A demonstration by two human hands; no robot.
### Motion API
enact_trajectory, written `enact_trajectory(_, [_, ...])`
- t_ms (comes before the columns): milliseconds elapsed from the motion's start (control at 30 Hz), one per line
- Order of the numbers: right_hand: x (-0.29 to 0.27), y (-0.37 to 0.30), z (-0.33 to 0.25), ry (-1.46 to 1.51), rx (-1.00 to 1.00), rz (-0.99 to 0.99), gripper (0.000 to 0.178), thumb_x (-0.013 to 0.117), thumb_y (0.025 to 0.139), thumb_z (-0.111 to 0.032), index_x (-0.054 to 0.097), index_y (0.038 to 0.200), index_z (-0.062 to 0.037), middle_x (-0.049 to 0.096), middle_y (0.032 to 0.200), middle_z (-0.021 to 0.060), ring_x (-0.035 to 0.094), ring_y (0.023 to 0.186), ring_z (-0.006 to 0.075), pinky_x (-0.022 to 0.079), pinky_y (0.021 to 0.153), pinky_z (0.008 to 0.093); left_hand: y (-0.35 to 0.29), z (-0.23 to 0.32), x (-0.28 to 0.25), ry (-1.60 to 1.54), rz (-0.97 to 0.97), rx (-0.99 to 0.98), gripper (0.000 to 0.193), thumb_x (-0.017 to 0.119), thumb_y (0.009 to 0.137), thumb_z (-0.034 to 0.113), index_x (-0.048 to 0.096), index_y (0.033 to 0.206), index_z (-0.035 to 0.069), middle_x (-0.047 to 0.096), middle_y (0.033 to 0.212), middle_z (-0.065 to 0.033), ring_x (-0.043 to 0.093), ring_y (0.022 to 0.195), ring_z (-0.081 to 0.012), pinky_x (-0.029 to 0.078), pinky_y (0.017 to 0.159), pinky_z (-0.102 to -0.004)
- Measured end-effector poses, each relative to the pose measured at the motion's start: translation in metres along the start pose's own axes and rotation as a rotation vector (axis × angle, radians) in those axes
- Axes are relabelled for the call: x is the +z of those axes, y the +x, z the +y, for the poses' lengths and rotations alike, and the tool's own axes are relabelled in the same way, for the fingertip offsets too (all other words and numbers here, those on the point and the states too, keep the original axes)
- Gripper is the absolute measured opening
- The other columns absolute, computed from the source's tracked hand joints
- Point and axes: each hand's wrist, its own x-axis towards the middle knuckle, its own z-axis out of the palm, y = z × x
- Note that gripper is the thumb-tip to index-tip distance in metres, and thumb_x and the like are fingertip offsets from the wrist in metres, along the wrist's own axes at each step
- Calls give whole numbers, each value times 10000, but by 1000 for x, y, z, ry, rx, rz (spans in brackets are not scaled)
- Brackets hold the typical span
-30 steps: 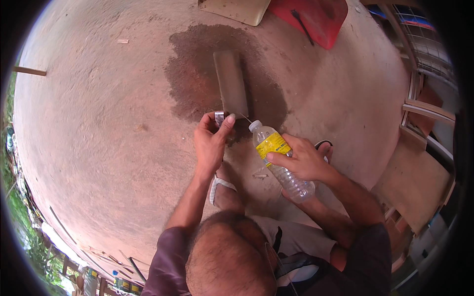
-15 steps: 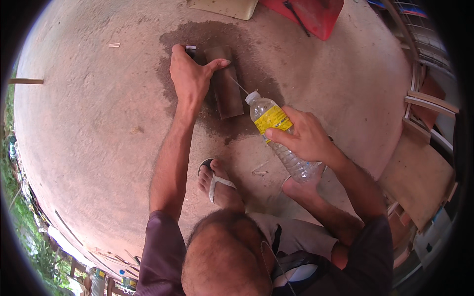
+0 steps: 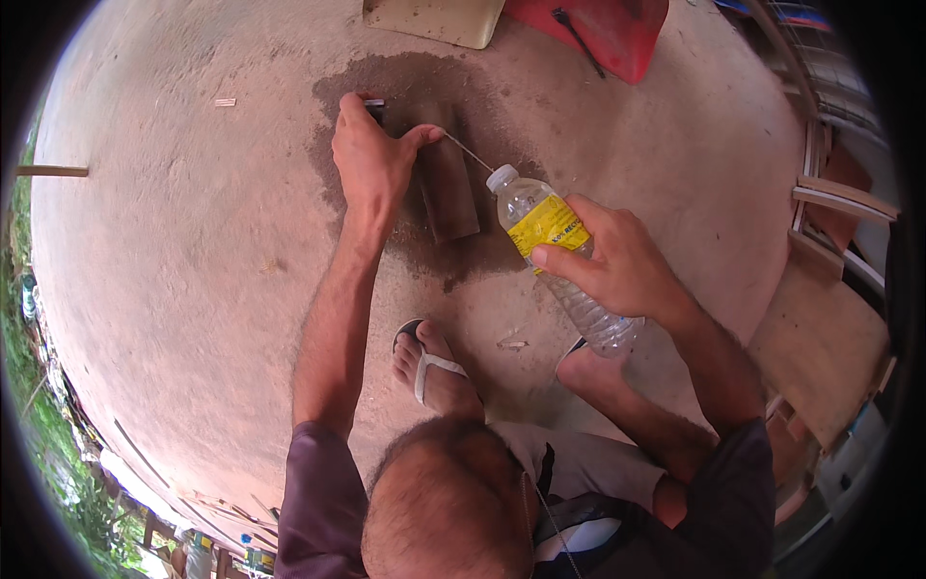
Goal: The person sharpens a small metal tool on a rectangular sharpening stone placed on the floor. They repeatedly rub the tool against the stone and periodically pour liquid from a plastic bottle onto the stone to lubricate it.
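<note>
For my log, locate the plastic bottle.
In the head view, the bottle is right of centre, in the right hand, lower right of the brown block.

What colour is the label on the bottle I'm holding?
The label is yellow, best seen in the head view.

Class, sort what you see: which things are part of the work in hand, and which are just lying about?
In use:
Plastic bottle with yellow label, in the right hand
Small shiny-edged piece, in the left hand
Brown block on the wet patch

Apparently just lying about:
Red piece with a dark stick on it
Beige panel
Wooden strip, far left
Brown board, right
</note>
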Motion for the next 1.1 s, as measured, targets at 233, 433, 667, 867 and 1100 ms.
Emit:
enact_trajectory(233, [2,-31,7,86,-17,-45,436,828,914,-402,692,1037,-6,688,721,225,705,646,408,499,611,500,-74,18,2,-932,-513,-425,438,771,1050,120,626,1409,-84,770,1199,-178,777,1086,-228,656,914,-353])
enact_trajectory(433, [-6,-39,0,51,-18,-41,427,829,909,-393,683,1027,-9,708,751,238,741,699,429,524,635,509,-82,7,11,-1169,-481,-530,346,695,1089,48,633,1405,-77,770,1232,-180,781,1100,-231,665,952,-363])
enact_trajectory(667, [-7,-37,0,38,-61,-22,426,836,901,-386,683,1030,-10,716,772,235,738,709,433,534,646,504,-81,7,9,-1152,-431,-571,241,762,1065,105,693,1253,-29,790,1114,-128,787,986,-197,668,861,-334])
enact_trajectory(867, [-8,-37,5,50,-56,-37,412,840,907,-363,680,1065,-18,721,785,224,734,710,424,535,641,488,-83,8,13,-1191,-400,-565,212,781,1059,138,704,1213,16,781,1062,-100,778,957,-187,666,847,-353])
enact_trajectory(1100, [-4,-37,9,105,-97,-116,427,839,917,-350,659,1115,-18,726,850,222,740,791,427,547,703,489,-82,9,8,-1368,-412,-687,235,627,1152,211,684,1225,-5,758,1191,-159,779,1053,-258,679,926,-451])
